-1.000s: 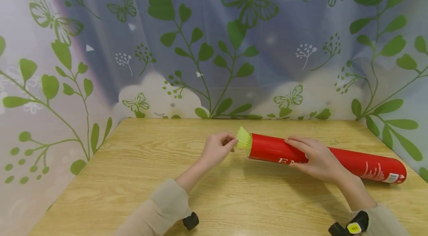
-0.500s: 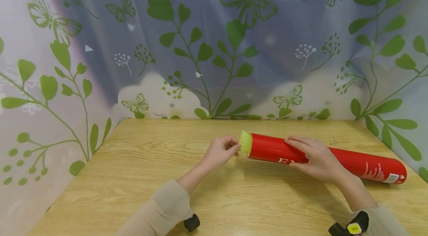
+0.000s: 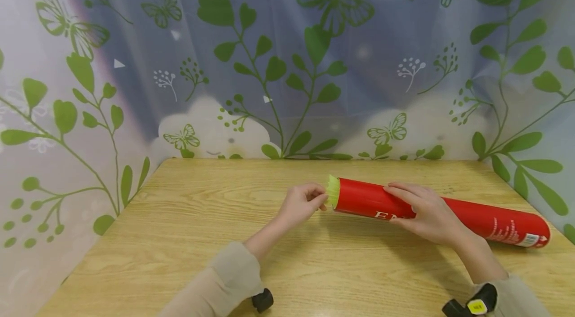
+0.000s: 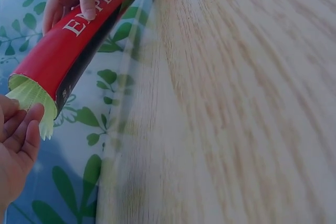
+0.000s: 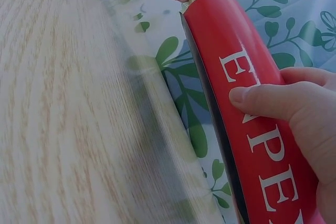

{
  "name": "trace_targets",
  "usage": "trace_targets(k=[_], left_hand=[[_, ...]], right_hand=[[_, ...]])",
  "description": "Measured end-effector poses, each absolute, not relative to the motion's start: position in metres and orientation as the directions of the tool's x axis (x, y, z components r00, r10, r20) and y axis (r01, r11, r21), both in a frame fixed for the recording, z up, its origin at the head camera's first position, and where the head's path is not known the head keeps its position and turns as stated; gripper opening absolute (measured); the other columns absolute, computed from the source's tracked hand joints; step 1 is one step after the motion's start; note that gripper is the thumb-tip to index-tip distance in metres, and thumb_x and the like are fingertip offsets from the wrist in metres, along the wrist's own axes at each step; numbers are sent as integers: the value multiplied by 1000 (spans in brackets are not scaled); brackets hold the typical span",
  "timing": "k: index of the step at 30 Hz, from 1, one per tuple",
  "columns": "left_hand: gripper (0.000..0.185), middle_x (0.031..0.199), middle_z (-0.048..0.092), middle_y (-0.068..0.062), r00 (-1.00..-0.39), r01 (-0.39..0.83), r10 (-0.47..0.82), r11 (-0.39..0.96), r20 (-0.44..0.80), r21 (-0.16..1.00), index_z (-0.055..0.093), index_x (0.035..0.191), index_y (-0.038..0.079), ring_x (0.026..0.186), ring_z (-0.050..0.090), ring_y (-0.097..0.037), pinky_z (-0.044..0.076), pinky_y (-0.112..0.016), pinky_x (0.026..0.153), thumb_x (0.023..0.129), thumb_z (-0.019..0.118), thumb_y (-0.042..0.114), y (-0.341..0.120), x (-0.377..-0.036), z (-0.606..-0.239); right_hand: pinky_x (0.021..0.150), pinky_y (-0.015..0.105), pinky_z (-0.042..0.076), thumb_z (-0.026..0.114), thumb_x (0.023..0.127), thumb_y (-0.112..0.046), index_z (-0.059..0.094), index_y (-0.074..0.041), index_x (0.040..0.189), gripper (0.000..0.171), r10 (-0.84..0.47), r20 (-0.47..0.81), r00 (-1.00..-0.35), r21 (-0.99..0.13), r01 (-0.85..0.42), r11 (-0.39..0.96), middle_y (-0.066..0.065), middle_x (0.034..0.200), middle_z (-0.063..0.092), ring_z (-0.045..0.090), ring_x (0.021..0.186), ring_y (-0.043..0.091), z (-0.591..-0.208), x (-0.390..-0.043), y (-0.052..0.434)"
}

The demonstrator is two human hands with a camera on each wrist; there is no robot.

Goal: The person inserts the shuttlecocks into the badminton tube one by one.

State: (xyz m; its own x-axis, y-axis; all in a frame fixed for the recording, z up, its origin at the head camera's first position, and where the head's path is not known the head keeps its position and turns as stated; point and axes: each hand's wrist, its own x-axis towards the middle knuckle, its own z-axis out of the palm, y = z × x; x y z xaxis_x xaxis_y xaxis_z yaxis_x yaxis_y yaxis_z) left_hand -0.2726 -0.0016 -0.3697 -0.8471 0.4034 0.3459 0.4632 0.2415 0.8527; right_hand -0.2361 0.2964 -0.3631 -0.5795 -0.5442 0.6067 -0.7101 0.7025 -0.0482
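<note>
A long red shuttlecock tube (image 3: 359,197) with white lettering lies slanted, its open end toward the left. Out of that end shows the pleated skirt of a yellow-green shuttlecock (image 3: 333,191); the rest of it is hidden inside. With thumb and fingers my left hand (image 3: 303,203) pinches the skirt at the tube's mouth, as the left wrist view also shows at the shuttlecock (image 4: 32,95). My right hand (image 3: 424,211) grips the tube around its middle, thumb on the near side, seen close in the right wrist view across the lettering of the tube (image 5: 236,51).
A light wooden table (image 3: 188,217) lies under both hands. Behind it and at the sides hangs a cloth (image 3: 251,57) printed with leaves and butterflies. The closed end of the tube lies near the table's right edge.
My left hand has moved a little to the right, toward the tube. The shuttlecock has slid deeper, so less of its skirt sticks out. My right hand has stayed nearly still on the tube.
</note>
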Motion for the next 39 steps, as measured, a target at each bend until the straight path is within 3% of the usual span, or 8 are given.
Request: trace_targets(k=[16,26,34,39], left_hand=[[11,78,68,-7,-851,458,400,246,341,854,68,94,-1,72,66,-31,37,-17,48,89,61,7,8,-270,-366],[12,80,69,-6,-853,468,388,276,349,839,70,95,0,65,63,-10,43,-18,51,89,62,8,14,-270,-363],[11,78,68,-3,-859,462,380,291,342,838,71,94,2,61,60,-18,44,-19,50,88,63,7,17,-270,-360],[11,75,67,-3,-858,467,378,294,347,834,71,93,1,54,55,-9,41,-19,46,87,63,6,19,-270,-360]], right_hand=[[81,50,44,86,57,-13,58,-8,125,74,-541,629,-558,-51,-725,687,12,119,59,57,102,31,-360,-235,298],[81,51,45,86,55,-11,58,-7,125,76,-537,635,-556,-42,-719,694,14,118,59,56,103,32,-354,-234,296],[81,50,45,87,54,-11,57,-8,126,77,-533,630,-564,-51,-716,696,14,118,59,56,103,32,-353,-234,297],[82,50,44,87,53,-9,57,-7,125,77,-545,633,-551,-42,-726,686,13,118,59,56,104,31,-353,-234,297]])
